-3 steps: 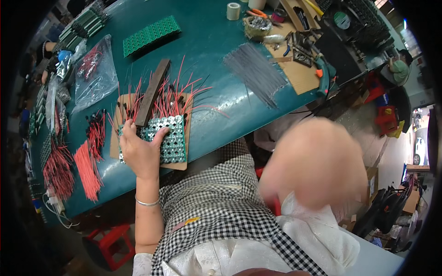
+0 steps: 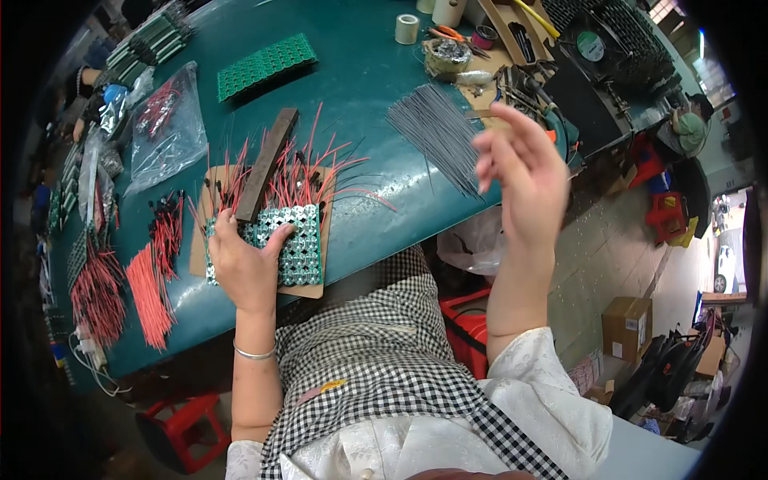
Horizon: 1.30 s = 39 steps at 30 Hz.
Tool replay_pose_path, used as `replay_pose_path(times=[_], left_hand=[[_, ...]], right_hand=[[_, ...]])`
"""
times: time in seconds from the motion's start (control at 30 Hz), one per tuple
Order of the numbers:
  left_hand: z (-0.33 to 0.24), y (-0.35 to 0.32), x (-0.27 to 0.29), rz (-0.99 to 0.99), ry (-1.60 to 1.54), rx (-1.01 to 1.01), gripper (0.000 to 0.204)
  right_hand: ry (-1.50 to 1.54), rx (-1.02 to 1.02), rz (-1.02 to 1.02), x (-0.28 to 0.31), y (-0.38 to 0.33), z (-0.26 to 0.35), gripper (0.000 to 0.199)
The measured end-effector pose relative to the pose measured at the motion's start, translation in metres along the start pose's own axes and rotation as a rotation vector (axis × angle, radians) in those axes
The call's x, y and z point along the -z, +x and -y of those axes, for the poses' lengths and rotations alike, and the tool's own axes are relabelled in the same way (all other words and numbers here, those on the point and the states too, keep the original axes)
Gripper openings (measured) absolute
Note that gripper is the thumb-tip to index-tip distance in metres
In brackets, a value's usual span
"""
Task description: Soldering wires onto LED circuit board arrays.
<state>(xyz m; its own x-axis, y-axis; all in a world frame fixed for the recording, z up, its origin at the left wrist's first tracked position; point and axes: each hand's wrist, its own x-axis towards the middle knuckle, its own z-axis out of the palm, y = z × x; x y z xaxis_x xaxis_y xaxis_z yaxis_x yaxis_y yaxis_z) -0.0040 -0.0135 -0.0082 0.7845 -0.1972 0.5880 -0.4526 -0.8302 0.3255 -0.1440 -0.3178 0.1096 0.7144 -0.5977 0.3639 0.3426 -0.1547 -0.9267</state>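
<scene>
My left hand grips the left side of a green circuit board panel dotted with rows of silvery round parts, its thumb lying across the top. Under the panel is a piece of brown cardboard. A dark flat bar lies slanted over red wires that fan out from the panel's far edge, its near end by my left fingertips. My right hand is raised over the table's right edge, fingers loosely bent and apart, with nothing visible in it. Closest to it is a bundle of thin grey wires.
Bundles of red wires and a clear plastic bag lie at the left. Another green panel sits farther back. Pliers, a tape roll and tools crowd the far right. A red stool stands below the table edge.
My right hand has swung forward and away from near the camera, toward the grey wires. My left hand stays on the panel.
</scene>
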Motion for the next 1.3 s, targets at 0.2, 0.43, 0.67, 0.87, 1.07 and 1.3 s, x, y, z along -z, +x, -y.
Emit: replay_pose_path(times=[0.2,0.43,0.67,0.87,1.07,1.3], left_hand=[[0.010,0.007,0.012,0.005,0.112,-0.078,0.093],[0.012,0.011,0.011,0.020,0.130,-0.099,0.093],[0.015,0.015,0.027,0.119,-0.018,-0.102,0.058],[-0.010,-0.021,0.069,0.109,-0.242,-0.369,0.034],[-0.035,-0.117,0.026,0.950,-0.376,-0.589,0.028],[-0.036,-0.094,0.056,0.894,-0.740,-0.421,0.017]], right_hand=[[0.498,-0.147,-0.509,0.152,0.101,-0.151,0.090],[-0.091,-0.242,-0.585,0.182,0.160,-0.143,0.057],[-0.193,0.250,-0.576,0.129,0.030,-0.034,0.017],[-0.099,0.258,-0.309,0.074,-0.132,0.001,0.055],[-0.256,0.388,0.003,0.009,-0.193,-0.009,0.045],[-0.377,0.426,0.410,-0.059,-0.203,-0.037,0.022]])
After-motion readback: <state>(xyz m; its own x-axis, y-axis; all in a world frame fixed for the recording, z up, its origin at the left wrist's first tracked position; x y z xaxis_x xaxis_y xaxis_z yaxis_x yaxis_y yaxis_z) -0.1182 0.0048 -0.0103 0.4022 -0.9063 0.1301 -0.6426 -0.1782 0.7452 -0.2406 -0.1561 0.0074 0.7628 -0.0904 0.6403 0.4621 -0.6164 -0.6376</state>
